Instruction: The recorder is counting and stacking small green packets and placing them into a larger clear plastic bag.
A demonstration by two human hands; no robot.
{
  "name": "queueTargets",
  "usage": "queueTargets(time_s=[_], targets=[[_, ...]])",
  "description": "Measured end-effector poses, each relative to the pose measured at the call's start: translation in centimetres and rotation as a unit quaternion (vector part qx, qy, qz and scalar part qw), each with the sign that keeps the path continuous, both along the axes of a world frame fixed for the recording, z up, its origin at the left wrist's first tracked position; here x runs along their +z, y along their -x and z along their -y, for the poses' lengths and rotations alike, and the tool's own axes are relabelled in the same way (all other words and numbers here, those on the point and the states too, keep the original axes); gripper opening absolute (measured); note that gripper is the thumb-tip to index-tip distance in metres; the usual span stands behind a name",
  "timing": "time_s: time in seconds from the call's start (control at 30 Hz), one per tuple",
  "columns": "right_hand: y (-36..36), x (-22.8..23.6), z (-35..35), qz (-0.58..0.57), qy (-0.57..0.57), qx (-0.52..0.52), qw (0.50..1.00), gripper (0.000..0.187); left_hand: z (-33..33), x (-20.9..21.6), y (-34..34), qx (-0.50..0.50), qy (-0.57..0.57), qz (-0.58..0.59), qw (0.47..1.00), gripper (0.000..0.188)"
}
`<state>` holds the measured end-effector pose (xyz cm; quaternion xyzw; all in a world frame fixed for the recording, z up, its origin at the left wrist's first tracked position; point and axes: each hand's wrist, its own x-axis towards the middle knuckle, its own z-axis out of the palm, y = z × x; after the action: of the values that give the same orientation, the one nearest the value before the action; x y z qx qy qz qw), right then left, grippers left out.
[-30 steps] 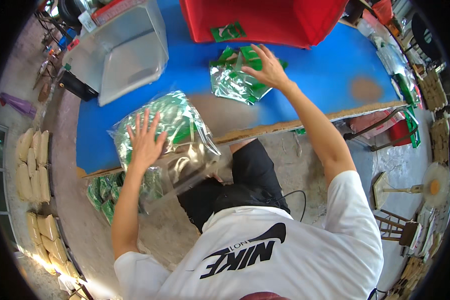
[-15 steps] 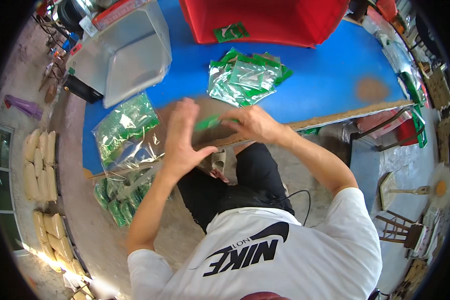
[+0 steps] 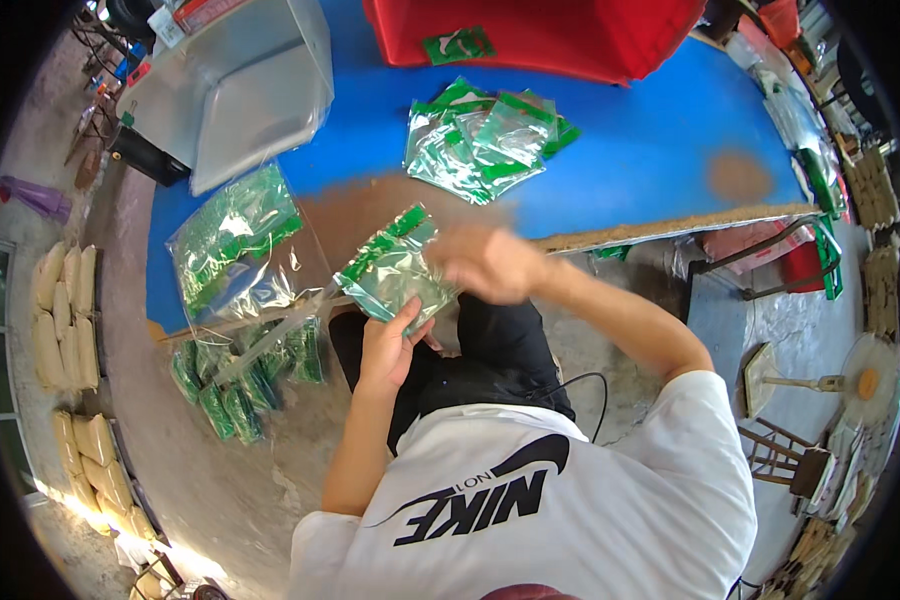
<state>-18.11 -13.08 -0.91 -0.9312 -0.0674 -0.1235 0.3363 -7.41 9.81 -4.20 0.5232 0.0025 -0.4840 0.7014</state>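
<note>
My left hand holds a clear plastic bag with a green printed band by its lower edge, thumb on top, above the table's near edge. Close by its right side is my right hand, smeared by motion, so its fingers and anything in them cannot be made out. Beyond the hands, similar green-and-clear bags lie in a loose, overlapping pile on the blue table. To the left, a larger clear bag full of green-printed pieces rests at the table's near edge.
A red bin stands at the far side with one green bag in it. Far left are a translucent tub and a black cylinder. Several green bundles sit below the table's left edge. A metal frame is at the right.
My left hand has turned and drawn back toward me, and a bag is now raised in it. My right hand has stayed nearby, moving. The far pile's top bag lies differently.
</note>
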Motion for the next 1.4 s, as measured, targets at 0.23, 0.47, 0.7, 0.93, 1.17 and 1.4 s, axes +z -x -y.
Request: queueTargets(time_s=[0.23, 0.47, 0.7, 0.93, 1.17, 1.4], targets=[[-0.2, -1.9, 4.9, 0.057, 0.206, -0.176, 0.961, 0.054, 0.2, -0.7, -1.3, 0.055, 0.022, -0.018, 0.998, 0.032], [-3.6, 0.7, 3.9, 0.084, 0.048, -0.338, 0.936, 0.05, 0.3, -0.1, -0.9, -0.011, 0.017, -0.008, 1.0, 0.036], [-3.9, -0.4, 1.2, 0.009, 0.248, -0.172, 0.953, 0.062, -2.9, -0.9, -1.3, 0.022, 0.048, -0.023, 0.998, 0.039], [-0.3, -1.2, -2.3, 0.09, 0.094, -0.047, 0.99, 0.04, -5.7, -0.8, -1.8, -0.011, 0.044, -0.048, 0.998, 0.042], [-0.4, -0.9, -0.9, 0.137, 0.04, -0.249, 0.958, 0.038, -5.2, -1.2, -2.4, -0.039, 0.074, -0.058, 0.995, 0.041], [1.2, 1.2, -3.1, 0.137, 0.019, -0.198, 0.971, 0.039, -4.8, -1.3, -2.5, -0.037, 0.085, -0.055, 0.994, 0.051]])
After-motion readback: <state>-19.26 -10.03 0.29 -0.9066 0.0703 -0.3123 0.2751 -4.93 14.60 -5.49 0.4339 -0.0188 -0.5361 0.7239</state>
